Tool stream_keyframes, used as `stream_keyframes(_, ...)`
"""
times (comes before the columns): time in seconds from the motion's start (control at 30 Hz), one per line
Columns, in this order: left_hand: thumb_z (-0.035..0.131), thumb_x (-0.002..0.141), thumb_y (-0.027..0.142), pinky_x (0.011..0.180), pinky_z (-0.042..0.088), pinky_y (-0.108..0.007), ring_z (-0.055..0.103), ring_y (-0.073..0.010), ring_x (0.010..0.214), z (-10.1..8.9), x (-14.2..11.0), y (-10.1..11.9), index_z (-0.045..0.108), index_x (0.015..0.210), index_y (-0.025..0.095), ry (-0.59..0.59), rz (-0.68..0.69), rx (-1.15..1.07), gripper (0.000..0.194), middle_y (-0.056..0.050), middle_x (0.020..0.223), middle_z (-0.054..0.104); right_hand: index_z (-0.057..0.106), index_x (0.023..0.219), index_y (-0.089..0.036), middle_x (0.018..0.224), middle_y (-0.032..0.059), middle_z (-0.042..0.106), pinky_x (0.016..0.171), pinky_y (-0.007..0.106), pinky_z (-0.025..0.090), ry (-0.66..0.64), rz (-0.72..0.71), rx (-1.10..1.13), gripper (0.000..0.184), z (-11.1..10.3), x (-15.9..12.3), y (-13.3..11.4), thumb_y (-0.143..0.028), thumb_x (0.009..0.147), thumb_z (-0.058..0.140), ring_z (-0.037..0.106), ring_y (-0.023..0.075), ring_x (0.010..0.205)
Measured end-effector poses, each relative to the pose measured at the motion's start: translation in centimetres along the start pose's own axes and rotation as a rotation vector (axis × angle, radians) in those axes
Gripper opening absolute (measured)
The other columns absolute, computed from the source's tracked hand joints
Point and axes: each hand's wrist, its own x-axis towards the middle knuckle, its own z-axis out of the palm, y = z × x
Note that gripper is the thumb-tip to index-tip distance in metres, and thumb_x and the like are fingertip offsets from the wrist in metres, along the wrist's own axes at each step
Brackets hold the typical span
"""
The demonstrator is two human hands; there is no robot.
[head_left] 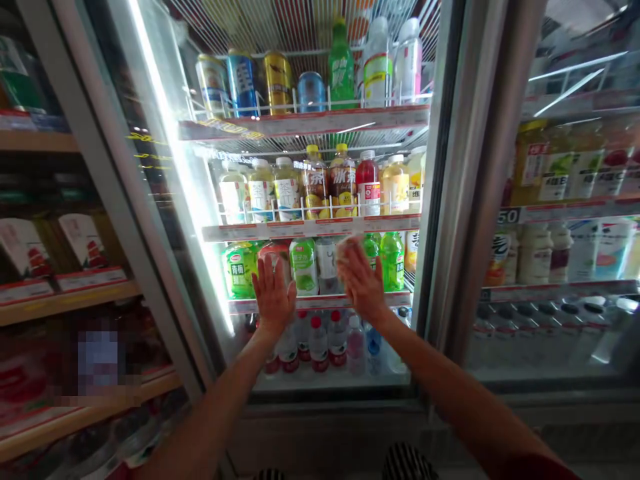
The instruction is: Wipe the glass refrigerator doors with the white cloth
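Observation:
My left hand (274, 297) lies flat with fingers spread against the glass door (320, 393) of a lit drinks fridge, in front of the third shelf. To its right, my right hand (364, 280) presses a pale cloth (345, 248) to the same glass; motion blurs its fingers and the cloth. Behind the glass around my hands stand a green-labelled bottle (303, 267), a large green bottle (240, 270) at the left and another green bottle (393, 261) at the right. My hands partly hide several bottles.
Cans (277, 83) and bottles fill the upper shelves, and red-capped bottles (319, 343) stand at the bottom. A metal door frame (480, 167) separates a second fridge on the right. Wooden shelves (70, 303) with packaged goods run along the left.

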Motion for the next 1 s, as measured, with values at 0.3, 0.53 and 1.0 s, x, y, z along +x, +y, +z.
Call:
stream_keyframes(0.3, 0.045, 0.085, 0.03, 0.11, 0.015, -0.052, 0.007, -0.0262, 0.138, -0.1, -2.6, 1.1, 0.014, 0.142, 0.02, -0.06, -0.044, -0.024, 0.065, -0.012, 0.149, 0.014, 0.041, 0.13, -0.023, 0.148, 0.0085, 0.024, 0.109, 0.054, 0.018, 0.104, 0.321, -0.164, 0.044, -3.4, -1.1, 6.5, -0.021, 0.087, 0.038, 0.021, 0.0231, 0.137)
stream_keyframes(0.53, 0.046, 0.084, 0.028, 0.11, 0.016, -0.051, 0.009, -0.0271, 0.138, -0.2, -5.2, 1.9, 0.018, 0.141, 0.017, -0.123, -0.007, -0.014, 0.065, -0.013, 0.149, 0.013, 0.051, 0.121, -0.027, 0.14, 0.0053, 0.041, 0.112, 0.045, 0.017, -0.16, 0.02, -0.082, 0.04, -3.5, -11.8, 1.8, -0.015, 0.084, 0.042, 0.028, 0.0181, 0.134)
stream_keyframes(1.0, 0.046, 0.083, 0.025, 0.11, 0.021, -0.046, 0.013, -0.0249, 0.138, -1.8, -7.3, 0.9, 0.033, 0.136, 0.017, -0.258, 0.053, 0.04, 0.056, -0.012, 0.147, 0.023, 0.05, 0.121, -0.028, 0.139, -0.0025, 0.042, 0.115, 0.043, 0.002, -0.283, -0.387, 0.058, 0.037, -0.9, -6.6, -0.9, -0.017, 0.087, 0.041, 0.023, 0.0139, 0.136)
